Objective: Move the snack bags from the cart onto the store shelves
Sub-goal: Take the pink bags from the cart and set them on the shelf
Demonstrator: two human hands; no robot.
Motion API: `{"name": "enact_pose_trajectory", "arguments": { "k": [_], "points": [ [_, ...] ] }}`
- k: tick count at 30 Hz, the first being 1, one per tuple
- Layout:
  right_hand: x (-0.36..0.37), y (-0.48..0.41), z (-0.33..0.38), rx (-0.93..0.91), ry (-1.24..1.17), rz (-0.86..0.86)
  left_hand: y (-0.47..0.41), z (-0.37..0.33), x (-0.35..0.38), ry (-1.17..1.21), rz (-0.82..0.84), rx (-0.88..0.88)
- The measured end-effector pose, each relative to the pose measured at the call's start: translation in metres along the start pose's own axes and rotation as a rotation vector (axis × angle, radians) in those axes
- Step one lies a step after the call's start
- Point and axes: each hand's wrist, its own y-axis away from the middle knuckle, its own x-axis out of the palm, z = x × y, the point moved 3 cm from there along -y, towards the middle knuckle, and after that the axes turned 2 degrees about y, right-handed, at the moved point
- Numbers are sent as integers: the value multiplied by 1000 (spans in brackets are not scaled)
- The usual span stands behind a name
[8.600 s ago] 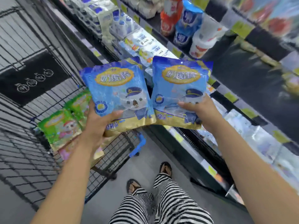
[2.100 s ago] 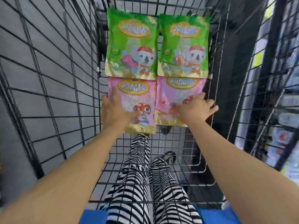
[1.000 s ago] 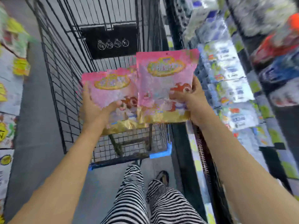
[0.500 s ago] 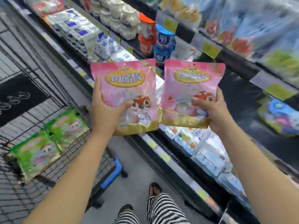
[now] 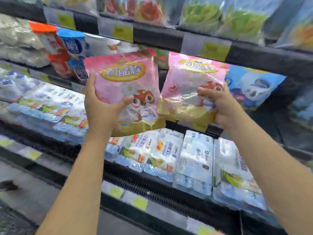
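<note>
Desk: Bags, where do you see them?

Operator: On my head feed, both are held up at the middle shelf [image 5: 55,73]. The left hand [image 5: 101,109] grips the left pink bag [image 5: 122,82] from below, thumb across its front. The right hand [image 5: 223,106] has its fingers curled round the lower right corner of the right pink bag [image 5: 186,82]. Both bags are upright and side by side. I can't tell whether either rests on the shelf.

Desk: And what do the shelves hold?

Operator: A blue snack bag [image 5: 254,87] stands just right of the pink pair, with red and blue tubs [image 5: 72,48] to the left. The shelf above [image 5: 152,38] holds bags printed in green and red. The tier below holds white-and-blue multipacks [image 5: 194,160] in rows.
</note>
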Motion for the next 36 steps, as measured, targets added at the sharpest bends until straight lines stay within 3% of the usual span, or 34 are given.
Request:
{"name": "enact_pose_trajectory", "arguments": {
  "k": [6,10,20,23,28,36],
  "points": [
    [-11,-40,-1,-126,88,-25,-23,27,34,4,16,167],
    [-7,-57,-8,-316,170,-96,-39,48,43,6,3,272],
    [2,-104,-15,-788,259,-202,-65,61,50,192,-35,327],
    [-2,-124,-21,-707,335,-160,-67,60,55,208,-26,314],
    [-10,-131,-11,-314,587,-82,-71,56,62,255,25,318],
    [-6,-159,-14,-443,599,-186,-75,54,65,276,18,352]
  ]
}}
